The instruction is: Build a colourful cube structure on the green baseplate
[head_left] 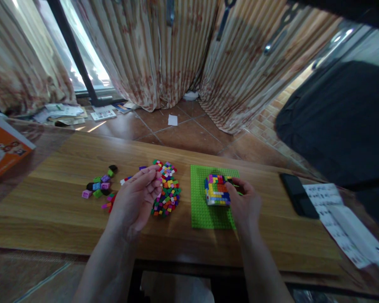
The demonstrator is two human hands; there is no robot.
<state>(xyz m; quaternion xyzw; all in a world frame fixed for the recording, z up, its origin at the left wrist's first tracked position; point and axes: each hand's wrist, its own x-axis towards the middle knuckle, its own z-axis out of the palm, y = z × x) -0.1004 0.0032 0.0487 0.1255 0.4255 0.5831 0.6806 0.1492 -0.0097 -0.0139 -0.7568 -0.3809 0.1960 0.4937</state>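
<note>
— Head view: left hand raised beside the pile. Why so?
— For picking, most likely. Fingertips drawn together just over the pile's left edge, palm turned up toward the camera. Impossible to tell whether pinched on a small brick or on nothing.
— And the right hand?
— Closed on the build, fingers hooked over its right side. Probably steadying it against the baseplate.
— Where exactly on the plate?
— In the upper half, toward the right edge, with bare green in front of it. Plate itself flat on the table, between the two hands.
— Pile just left of the plate for a reason?
— Seemingly for short reaches, close under the left hand. Bigger blocks lying apart, farther left, touched by neither hand.
— Anything hidden or unclear?
— Plenty. Right flank of the build covered by fingers. Yellow, blue, red and green readable on it, but no single brick to be told from its neighbour. Phone dark and well to the right. Printed sheet just beside it, text too small to read, cut off by the frame. Orange box at far left, likewise cut off.
</note>
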